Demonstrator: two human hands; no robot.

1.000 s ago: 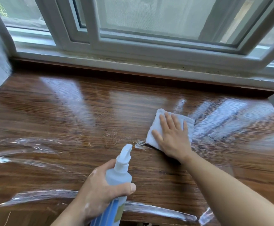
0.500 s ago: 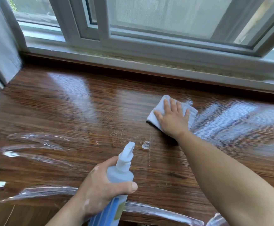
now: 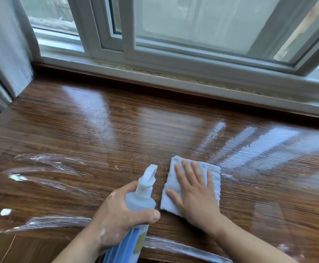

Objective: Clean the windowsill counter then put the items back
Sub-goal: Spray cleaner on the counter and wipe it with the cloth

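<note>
Worktop (image 3: 117, 130) part-wiped: my R hand (image 3: 194, 194) flat on cloth (image 3: 213, 172), L hand (image 3: 115, 215) gripping spray bottle (image 3: 139, 200); streaks (image 3: 46, 168), items pending.

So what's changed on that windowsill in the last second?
The right hand slid the white cloth toward the window, then drew it back close beside the spray bottle. Nothing was picked up or let go: the left hand still grips the bottle, and the right still presses flat on the cloth.
</note>
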